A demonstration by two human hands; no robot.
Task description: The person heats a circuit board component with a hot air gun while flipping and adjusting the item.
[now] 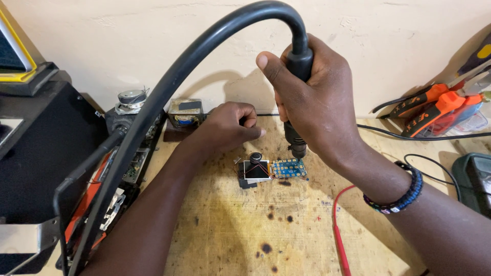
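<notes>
Closest to the camera, the scorched wooden bench [230, 225] is showing a bunch of dark burn spots, and a red wire [338, 225] is snaking across it from the bottom edge. Just past that, the small blue circuit board [289, 168] is lying flat near the middle of the bench, butted up against a little black module with a square screen [256, 170] and a round black knob [255, 157] just behind it. The right hand [312, 102] is wrapping all its fingers tight around the black hot-air handpiece [296, 92], holding it upright with the nozzle pointing down right over the far edge of the blue board, so heating looks like it's underway rather than finished. Nothing looks lifted off the board yet as far as I can see, and I'm not spotting tweezers anywhere. The left hand [227, 127] is curling into a loose fist just behind the module, fingers closed, but I can't tell if it's pinching anything. The thick black hose [169, 87] is arching up and over from the handpiece to the black station [41, 153] on the left. Further back, a small transformer [185, 113] is sitting by the wall, and orange-handled tools [434, 107] are piling up on the far right.
</notes>
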